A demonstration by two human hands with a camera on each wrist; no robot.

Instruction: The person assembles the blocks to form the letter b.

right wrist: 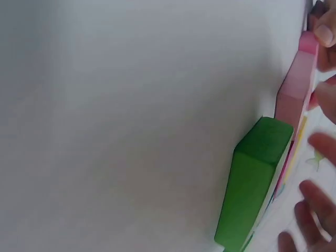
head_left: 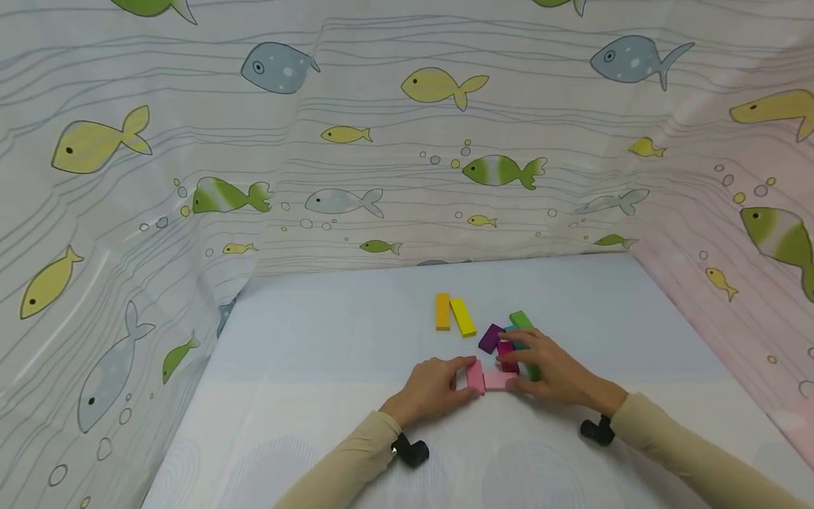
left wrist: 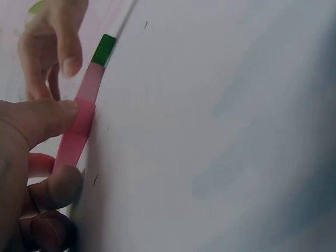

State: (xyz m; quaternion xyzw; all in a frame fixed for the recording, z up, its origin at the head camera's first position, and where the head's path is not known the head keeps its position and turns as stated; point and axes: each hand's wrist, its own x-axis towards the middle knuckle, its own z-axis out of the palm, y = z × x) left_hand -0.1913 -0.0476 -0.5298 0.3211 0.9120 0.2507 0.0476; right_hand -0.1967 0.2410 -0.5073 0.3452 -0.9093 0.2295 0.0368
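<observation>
My left hand (head_left: 432, 389) pinches a pink block (head_left: 475, 377) between thumb and fingers on the table. Against its right side lies a light pink block (head_left: 499, 382), forming a sideways T. Just right of it hovers my right hand (head_left: 550, 367), its fingers spread and loosely bent; the left wrist view shows a gap between its thumb and the light pink block. Partly under that hand lie a magenta block (head_left: 506, 355), a teal block (head_left: 512, 329) and a dark green block (right wrist: 247, 184). A purple block (head_left: 491, 338) and a light green block (head_left: 521, 319) lie just beyond.
An orange block (head_left: 442, 311) and a yellow block (head_left: 463, 317) lie farther back on the white table (head_left: 331, 318). A fish-patterned curtain (head_left: 407, 162) encloses the back and sides. Each wrist wears a small black camera (head_left: 412, 451).
</observation>
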